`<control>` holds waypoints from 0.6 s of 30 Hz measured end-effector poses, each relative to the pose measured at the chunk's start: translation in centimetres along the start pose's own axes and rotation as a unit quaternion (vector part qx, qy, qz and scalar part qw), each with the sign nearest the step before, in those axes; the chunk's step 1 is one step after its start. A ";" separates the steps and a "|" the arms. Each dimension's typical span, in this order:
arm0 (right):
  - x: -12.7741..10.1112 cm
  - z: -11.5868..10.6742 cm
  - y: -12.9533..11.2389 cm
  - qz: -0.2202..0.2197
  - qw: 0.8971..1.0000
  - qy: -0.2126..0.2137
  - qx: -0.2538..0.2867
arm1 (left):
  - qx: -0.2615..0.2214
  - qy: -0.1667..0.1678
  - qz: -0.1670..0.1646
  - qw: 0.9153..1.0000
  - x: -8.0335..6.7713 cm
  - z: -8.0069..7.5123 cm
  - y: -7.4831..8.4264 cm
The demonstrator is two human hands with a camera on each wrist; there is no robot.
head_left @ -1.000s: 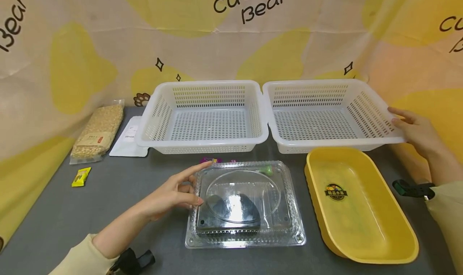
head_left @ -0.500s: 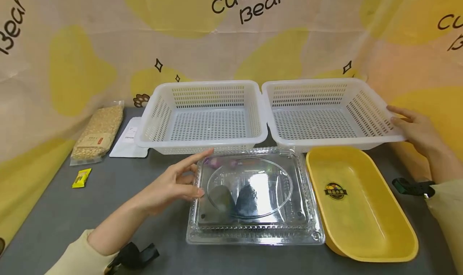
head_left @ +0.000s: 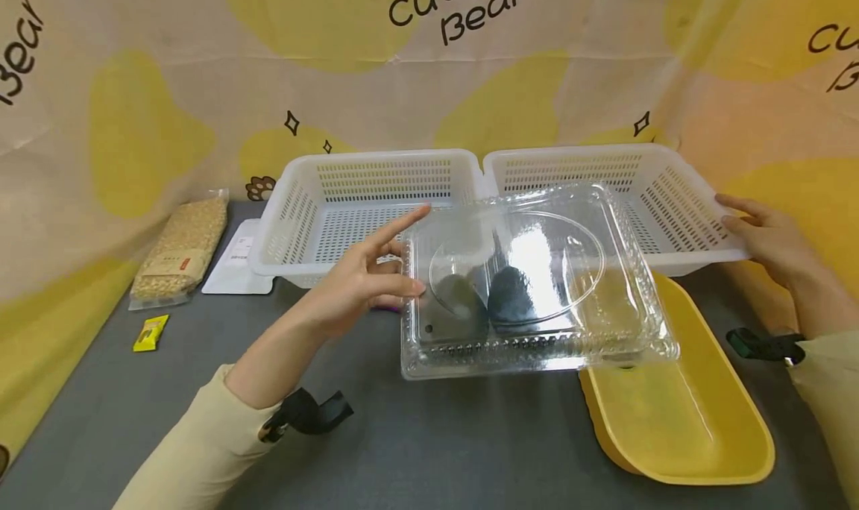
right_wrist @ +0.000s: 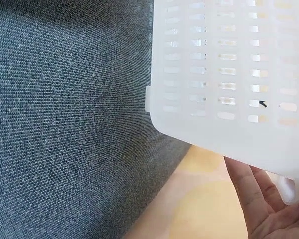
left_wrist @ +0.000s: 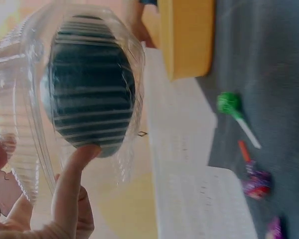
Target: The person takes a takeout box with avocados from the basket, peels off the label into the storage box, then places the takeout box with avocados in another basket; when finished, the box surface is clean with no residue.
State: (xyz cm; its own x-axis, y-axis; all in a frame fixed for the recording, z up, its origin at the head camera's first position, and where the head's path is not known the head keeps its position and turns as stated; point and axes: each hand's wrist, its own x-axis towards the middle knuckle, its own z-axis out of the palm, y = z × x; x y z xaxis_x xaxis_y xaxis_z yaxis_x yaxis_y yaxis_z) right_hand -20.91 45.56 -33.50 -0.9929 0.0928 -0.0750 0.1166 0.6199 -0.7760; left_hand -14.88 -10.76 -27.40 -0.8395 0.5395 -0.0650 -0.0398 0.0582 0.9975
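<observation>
Head view: left hand (head_left: 362, 286) pinching left edge of clear plastic clamshell (head_left: 530, 286), now lifted off grey table (head_left: 429, 435), raised from a second ago, hovering above yellow tray (head_left: 691, 420). Index finger extended. Right hand (head_left: 765, 238), fingers straight, resting on right white basket (head_left: 678, 189), unchanged. Lollipops (left_wrist: 231, 107) uncovered below left hand.
</observation>
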 end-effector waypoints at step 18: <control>0.2 -0.2 0.5 -0.001 1.000 -0.006 -0.008 | -0.078 0.128 0.049 0.988 9.4 3.0 1.4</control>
State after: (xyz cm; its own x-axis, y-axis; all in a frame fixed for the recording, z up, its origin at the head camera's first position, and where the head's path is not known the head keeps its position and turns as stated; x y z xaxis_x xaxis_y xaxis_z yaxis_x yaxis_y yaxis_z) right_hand -21.07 46.09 -33.79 -0.9933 0.0826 -0.0807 0.1149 0.6323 -0.7662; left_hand -21.22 -3.12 -26.68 -0.9521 0.3049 0.0215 -0.0173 -0.1239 0.9921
